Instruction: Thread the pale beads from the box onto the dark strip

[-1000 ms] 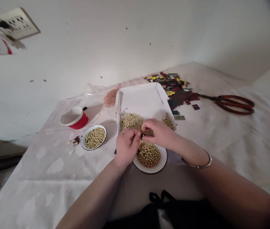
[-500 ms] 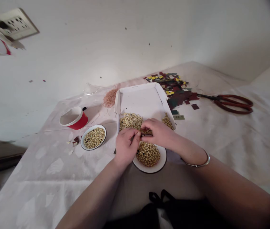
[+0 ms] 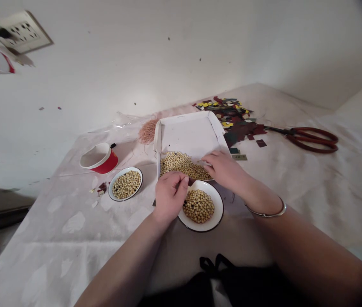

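Front enamel bowl (image 3: 217, 209): on the desk (image 3: 88, 264), nearest the body; pale round beads (image 3: 199, 205) inside. Far rim, covered by the right hand half a second ago, now exposed.
Left hand (image 3: 170, 194): position unchanged, beside the bowl's left rim. Grip: thumb and forefinger pinching a small dark reddish piece (image 3: 191, 181).
Right hand (image 3: 227, 170): withdrawn from the left fingertips, shifted right. Grip: finger and thumb apart, over the tray's bead heap (image 3: 177, 163).
Work state: two-handed contact broken; left hand alone retains the piece, judged unfinished.
Carton tray (image 3: 187, 134): beyond both hands; right-corner beads now hidden.
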`<action>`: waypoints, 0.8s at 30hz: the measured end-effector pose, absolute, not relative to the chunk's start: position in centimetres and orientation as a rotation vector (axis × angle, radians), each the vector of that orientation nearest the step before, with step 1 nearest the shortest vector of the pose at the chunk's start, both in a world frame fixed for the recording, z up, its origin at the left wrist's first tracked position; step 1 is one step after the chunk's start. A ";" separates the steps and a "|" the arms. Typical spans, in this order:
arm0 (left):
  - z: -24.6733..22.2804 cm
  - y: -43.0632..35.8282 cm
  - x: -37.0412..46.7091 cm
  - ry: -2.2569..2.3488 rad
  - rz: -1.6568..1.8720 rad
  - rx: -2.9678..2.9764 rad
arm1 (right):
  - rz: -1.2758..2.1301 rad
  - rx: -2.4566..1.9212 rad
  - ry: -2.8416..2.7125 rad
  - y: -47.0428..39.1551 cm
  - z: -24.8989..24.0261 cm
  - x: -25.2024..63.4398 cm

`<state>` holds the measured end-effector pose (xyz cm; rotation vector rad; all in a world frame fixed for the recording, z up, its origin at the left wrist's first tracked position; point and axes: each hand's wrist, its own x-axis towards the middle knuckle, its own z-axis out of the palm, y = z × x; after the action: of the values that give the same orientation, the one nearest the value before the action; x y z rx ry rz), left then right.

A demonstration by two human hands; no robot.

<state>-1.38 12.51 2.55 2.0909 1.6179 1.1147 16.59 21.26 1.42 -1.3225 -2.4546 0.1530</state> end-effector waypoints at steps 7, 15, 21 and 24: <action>2.6 12.5 -1.3 1.630 1.112 2.093 | 0.206 -1.296 -2.514 21.3 0.8 16.7; 2.6 12.4 -1.3 1.620 1.110 2.081 | 0.395 -1.331 -2.402 21.0 1.6 16.5; 2.6 12.5 -1.4 1.624 1.113 2.084 | 0.753 -1.078 -2.225 19.5 3.9 15.8; 2.4 12.6 -1.4 1.625 1.136 2.090 | 0.834 -0.917 -2.242 18.6 4.4 15.3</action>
<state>-1.42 12.56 2.39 2.0896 1.6254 1.1363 15.35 18.58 4.41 -0.9170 -2.2419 0.8340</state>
